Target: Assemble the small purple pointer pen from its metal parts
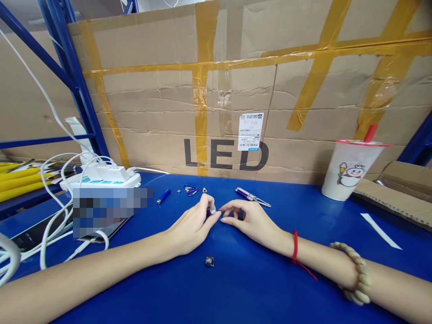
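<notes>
My left hand [192, 223] is closed around a small blue metal tube [211, 211] with a silver end; most of the tube is hidden by the fingers. Just to its right is my right hand [248, 220], its curved fingers and thumb a little apart, with nothing visible between them. The fingertips of both hands nearly meet. Below them on the blue tabletop lies a small dark shiny metal piece [209, 261]. Beyond the right hand rests a purple and silver tool [252, 196] with thin prongs. Another blue tube [164, 196] lies past the left hand.
Blue carabiner clips [192, 191], a small round disc [178, 191] and a silver clip [204, 190] lie at the back. A white power strip [104, 182] with cables stands left. On the right are a drink cup [347, 171] and a paper strip [381, 231].
</notes>
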Motion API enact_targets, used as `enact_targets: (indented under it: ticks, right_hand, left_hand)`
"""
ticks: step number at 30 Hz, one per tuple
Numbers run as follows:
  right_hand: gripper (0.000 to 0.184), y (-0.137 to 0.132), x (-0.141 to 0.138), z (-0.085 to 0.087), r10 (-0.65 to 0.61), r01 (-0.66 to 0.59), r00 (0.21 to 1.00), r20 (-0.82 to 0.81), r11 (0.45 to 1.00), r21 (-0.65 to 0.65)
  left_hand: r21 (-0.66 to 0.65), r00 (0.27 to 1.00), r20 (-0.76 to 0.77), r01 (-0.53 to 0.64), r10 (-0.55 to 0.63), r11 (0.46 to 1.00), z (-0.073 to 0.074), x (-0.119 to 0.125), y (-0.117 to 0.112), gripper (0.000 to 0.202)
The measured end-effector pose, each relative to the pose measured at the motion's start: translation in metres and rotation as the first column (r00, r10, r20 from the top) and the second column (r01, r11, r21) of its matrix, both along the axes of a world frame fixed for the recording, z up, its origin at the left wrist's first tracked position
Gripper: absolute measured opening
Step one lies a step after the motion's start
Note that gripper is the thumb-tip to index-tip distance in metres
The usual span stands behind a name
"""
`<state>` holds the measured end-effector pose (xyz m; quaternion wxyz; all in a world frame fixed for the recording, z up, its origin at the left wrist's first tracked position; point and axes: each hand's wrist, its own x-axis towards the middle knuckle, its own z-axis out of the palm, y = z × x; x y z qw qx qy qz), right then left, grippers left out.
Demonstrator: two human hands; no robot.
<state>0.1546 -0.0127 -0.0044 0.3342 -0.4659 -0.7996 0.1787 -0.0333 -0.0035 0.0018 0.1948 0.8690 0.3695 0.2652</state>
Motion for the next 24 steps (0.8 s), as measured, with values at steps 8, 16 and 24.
enact_targets:
  ticks: [8,16,24]
  right_hand:
    - [0.023,0.000,0.001,-0.005,-0.022,0.013,0.995,0.100,0.996,0.092]
    - [0.024,0.003,0.002,-0.008,-0.032,0.023,0.995,0.093,0.995,0.101]
    - [0.026,0.000,0.001,-0.003,-0.070,0.068,0.991,0.111,0.997,0.021]
  left_hand:
    - [-0.003,0.999,-0.052,-0.016,0.016,1.000,0.000,-0.001,0.000,0.023]
    - [0.022,0.994,-0.100,-0.048,0.050,0.999,0.006,0.000,-0.003,0.022]
    - [0.015,0.991,-0.134,-0.018,0.020,1.000,0.009,0.000,-0.006,0.025]
